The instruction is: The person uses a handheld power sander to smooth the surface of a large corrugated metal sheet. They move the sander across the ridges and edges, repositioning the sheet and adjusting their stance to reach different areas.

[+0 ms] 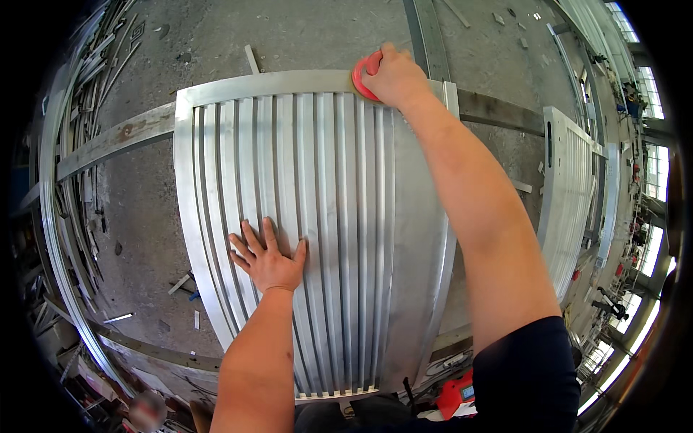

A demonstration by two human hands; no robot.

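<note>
A silvery metal slatted panel (415, 260) lies flat in front of me, with long parallel ribs inside a smooth frame and a wide plain strip along its right side. My left hand (271, 267) rests on the ribs left of the middle, fingers spread and palm down. Stretched out to the far edge, my right hand (397, 76) is closed round a red round pad with a raised grip (361, 81). The pad sits on the frame's far rail, right of its middle. Its underside is hidden.
Metal beams (119, 141) run crosswise under the panel. Scrap strips (90, 65) lie heaped along the left, beside a long rail (54, 216). Another slatted panel (567, 195) stands at the right. A red device with a small screen (455, 395) is near my right elbow.
</note>
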